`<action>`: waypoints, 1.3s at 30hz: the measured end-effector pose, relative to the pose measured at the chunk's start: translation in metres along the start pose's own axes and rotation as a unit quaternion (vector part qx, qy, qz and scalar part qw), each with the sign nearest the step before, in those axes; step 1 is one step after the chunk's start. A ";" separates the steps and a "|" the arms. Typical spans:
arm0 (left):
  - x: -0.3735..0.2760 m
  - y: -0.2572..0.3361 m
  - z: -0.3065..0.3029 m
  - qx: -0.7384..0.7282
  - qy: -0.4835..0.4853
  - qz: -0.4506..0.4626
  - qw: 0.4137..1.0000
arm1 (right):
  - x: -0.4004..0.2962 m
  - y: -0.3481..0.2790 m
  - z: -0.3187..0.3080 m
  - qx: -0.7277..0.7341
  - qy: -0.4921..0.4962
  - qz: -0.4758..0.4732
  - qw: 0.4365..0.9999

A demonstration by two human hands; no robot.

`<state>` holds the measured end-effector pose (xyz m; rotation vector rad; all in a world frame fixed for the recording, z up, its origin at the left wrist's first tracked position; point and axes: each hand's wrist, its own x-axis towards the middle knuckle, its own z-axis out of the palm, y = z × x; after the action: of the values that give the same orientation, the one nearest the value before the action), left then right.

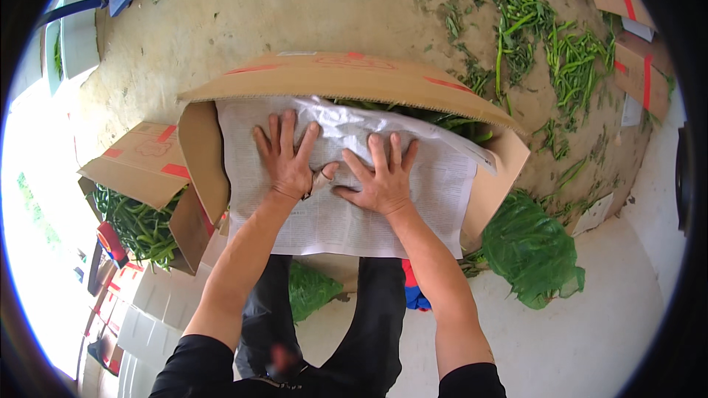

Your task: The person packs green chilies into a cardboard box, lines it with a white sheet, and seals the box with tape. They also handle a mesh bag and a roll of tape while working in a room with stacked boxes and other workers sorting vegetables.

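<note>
A sheet of newspaper [332, 229] lies over the top of an open cardboard box [354, 77] in front of me. My left hand [287, 157] presses flat on the paper with spread fingers; its thumb has a pale wrapping. To its right, my right hand [381, 177] also rests palm down on the paper, fingers apart. Behind the hands the paper's far part is shiny and creased. Long green peppers [442, 119] show between that part and the box's far flap. Most of the box's contents are hidden under the paper.
At left stands another open cardboard box [160, 163] of green peppers, with a tape dispenser [112, 243] at its edge. A full green mesh bag [534, 249] sits at right. Loose peppers [578, 63] and leaves litter the floor beyond. White foam boxes [152, 318] stand lower left.
</note>
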<state>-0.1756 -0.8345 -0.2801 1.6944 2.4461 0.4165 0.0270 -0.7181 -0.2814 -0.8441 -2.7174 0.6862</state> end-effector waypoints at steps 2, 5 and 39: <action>0.050 -0.008 0.002 0.004 -0.029 0.004 1.000 | 0.032 0.014 -0.007 0.009 -0.038 0.025 0.999; 0.088 -0.009 -0.006 0.003 -0.031 0.008 0.999 | 0.080 0.021 -0.037 0.007 -0.053 0.032 0.998; 0.067 0.029 0.023 -0.058 0.004 0.084 0.995 | 0.056 0.034 -0.003 -0.029 0.070 0.094 0.993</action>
<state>-0.1679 -0.7587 -0.2900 1.8586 2.2451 0.5740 -0.0013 -0.6595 -0.2918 -1.1294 -2.5655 0.5632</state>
